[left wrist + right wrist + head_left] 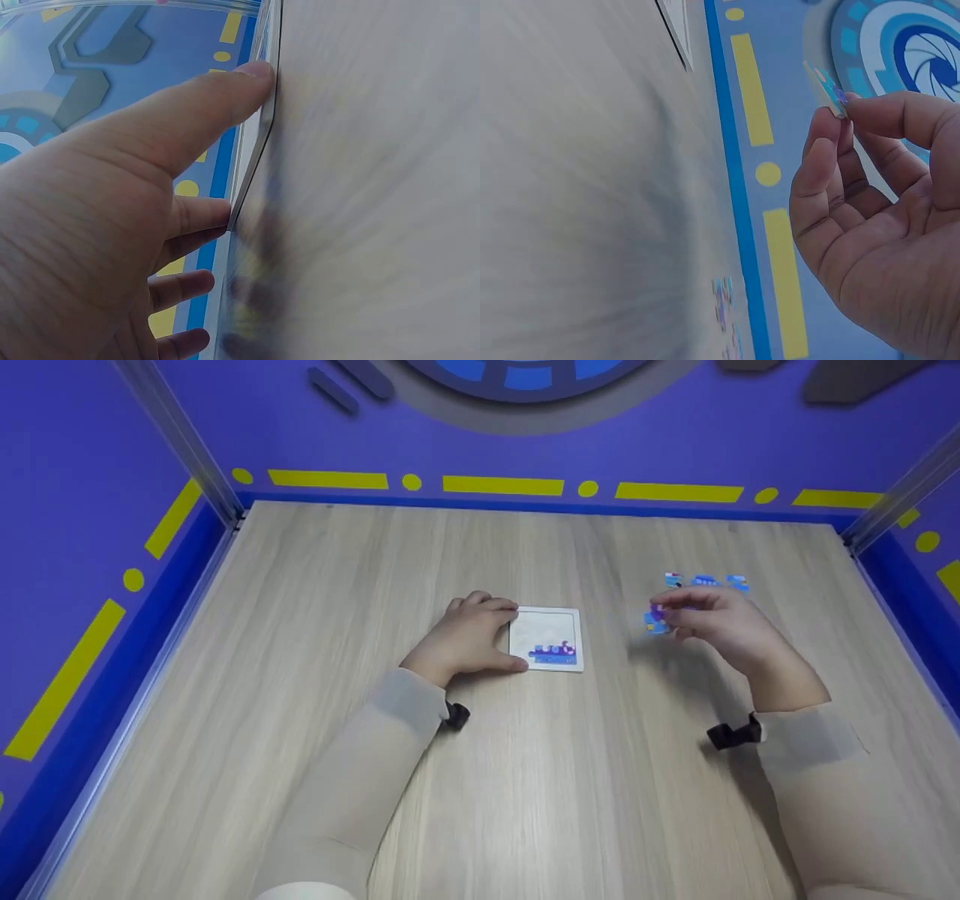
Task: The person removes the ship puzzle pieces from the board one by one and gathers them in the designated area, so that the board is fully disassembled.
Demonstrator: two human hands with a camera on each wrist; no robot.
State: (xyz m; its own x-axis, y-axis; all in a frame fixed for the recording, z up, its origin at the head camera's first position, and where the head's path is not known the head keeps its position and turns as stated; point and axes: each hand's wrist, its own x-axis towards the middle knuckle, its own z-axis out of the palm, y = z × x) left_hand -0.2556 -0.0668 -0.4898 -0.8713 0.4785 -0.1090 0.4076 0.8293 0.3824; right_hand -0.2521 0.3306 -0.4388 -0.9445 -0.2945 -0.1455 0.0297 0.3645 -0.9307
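Note:
My left hand spans the left side of a square white puzzle board. The thumb holds the near left corner, and the index finger is at the far left corner; the other fingers spread beyond it. In the board's lower right part, fitted puzzle pieces make a strip of blue and purple picture. Raised over the table to the right, my right hand pinches a small blue and purple puzzle piece between thumb and fingertips. The right wrist view shows that piece tilted, nearly edge-on.
Several loose puzzle pieces lie in a row just beyond my right hand, partly behind it. The wooden table ends at a blue and purple back wall with yellow marks. Side walls rise at left and right.

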